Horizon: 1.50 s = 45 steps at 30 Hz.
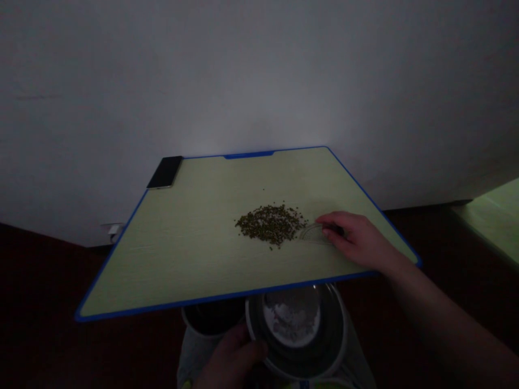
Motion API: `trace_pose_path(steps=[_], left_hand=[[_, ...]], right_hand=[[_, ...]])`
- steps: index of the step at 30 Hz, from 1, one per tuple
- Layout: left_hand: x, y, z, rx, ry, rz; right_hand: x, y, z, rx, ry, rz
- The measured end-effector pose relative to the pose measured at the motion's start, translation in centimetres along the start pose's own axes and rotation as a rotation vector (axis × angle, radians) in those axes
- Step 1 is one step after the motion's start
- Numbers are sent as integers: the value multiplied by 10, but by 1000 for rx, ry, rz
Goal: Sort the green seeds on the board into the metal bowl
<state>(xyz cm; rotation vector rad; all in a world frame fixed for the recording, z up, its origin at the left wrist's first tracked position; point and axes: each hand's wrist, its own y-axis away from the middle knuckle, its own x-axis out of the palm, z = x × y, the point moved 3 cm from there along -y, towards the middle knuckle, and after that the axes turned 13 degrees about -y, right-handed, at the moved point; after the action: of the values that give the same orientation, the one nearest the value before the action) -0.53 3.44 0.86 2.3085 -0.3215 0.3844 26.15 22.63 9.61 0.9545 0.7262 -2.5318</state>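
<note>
A heap of small greenish-brown beans [271, 223] lies on a pale green table with a blue rim [170, 254]. My right hand [357, 240] rests on the table just right of the heap, fingers closed on a small clear plastic container [314, 234] tipped on its side toward the beans. Below the table's near edge, my left hand [231, 359] grips the rim of a metal bowl [302, 332] with something white inside. A dark cup-like container [208, 319] sits to the left of the bowl.
A black phone [165, 172] lies on the table's far left corner. A white wall stands behind the table. Another pale green surface [492, 221] shows at the right edge. A white plug [113, 229] sits low on the wall at left. The floor is dark.
</note>
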Motion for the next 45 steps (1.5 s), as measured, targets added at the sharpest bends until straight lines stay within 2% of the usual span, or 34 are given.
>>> trace_pose_path(steps=[3, 9, 19, 25, 34, 39, 45], left_hand=[[2, 1, 0, 24, 36, 0], [1, 3, 3, 30, 79, -71], [-2, 2, 9, 43, 123, -72], [-8, 2, 10, 25, 19, -49], [-4, 5, 5, 25, 78, -57], [-4, 6, 3, 59, 127, -47], [-9, 5, 2, 43, 37, -43]], right_hand=[[2, 3, 3, 4, 17, -31], [7, 7, 2, 7, 11, -91], [6, 8, 5, -12, 33, -139], [8, 10, 10, -11, 40, -140], [12, 3, 6, -18, 51, -133], [8, 9, 8, -17, 49, -171], [9, 15, 12, -9, 26, -164]])
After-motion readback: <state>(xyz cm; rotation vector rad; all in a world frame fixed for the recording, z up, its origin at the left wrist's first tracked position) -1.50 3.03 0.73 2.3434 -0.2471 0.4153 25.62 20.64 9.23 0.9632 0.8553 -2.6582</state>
